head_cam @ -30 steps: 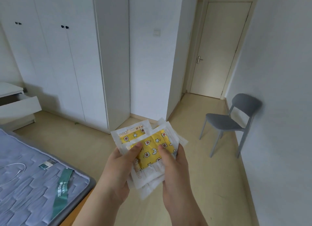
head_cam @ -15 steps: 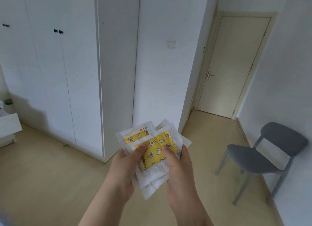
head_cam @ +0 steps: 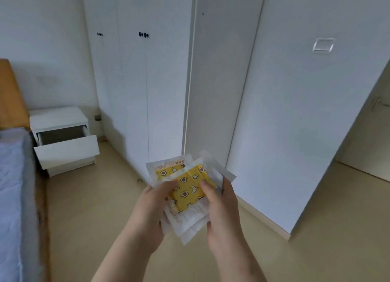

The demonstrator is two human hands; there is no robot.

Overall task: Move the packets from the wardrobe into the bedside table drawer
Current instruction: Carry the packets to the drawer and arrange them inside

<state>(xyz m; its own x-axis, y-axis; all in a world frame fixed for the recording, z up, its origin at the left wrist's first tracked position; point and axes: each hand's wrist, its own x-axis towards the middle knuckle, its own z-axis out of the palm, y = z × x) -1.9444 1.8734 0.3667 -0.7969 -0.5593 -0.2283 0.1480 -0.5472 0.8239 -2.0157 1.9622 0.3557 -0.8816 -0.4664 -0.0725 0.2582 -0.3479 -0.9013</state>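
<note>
A stack of yellow-and-white packets point(head_cam: 191, 189) with star and flower prints sits in front of me at chest height. My left hand point(head_cam: 153, 205) grips the stack's left edge, thumb on top. My right hand point(head_cam: 221, 203) grips its right edge, thumb on the yellow face. The white bedside table point(head_cam: 57, 117) stands at the left by the bed, its drawer point(head_cam: 67, 150) pulled open. The white wardrobe point(head_cam: 135, 87) with black knobs stands behind it, doors closed.
A bed with a grey-blue mattress point(head_cam: 12, 186) and a wooden headboard point(head_cam: 10, 94) fills the left edge. Bare beige floor point(head_cam: 88, 208) lies between me and the bedside table. A white wall with a switch point(head_cam: 322, 44) is at the right, a door point(head_cam: 371, 134) beyond.
The view has swung left: the chair and most of the door left the frame, the bedside table with its open drawer came in. Both hands hold the packets as before.
</note>
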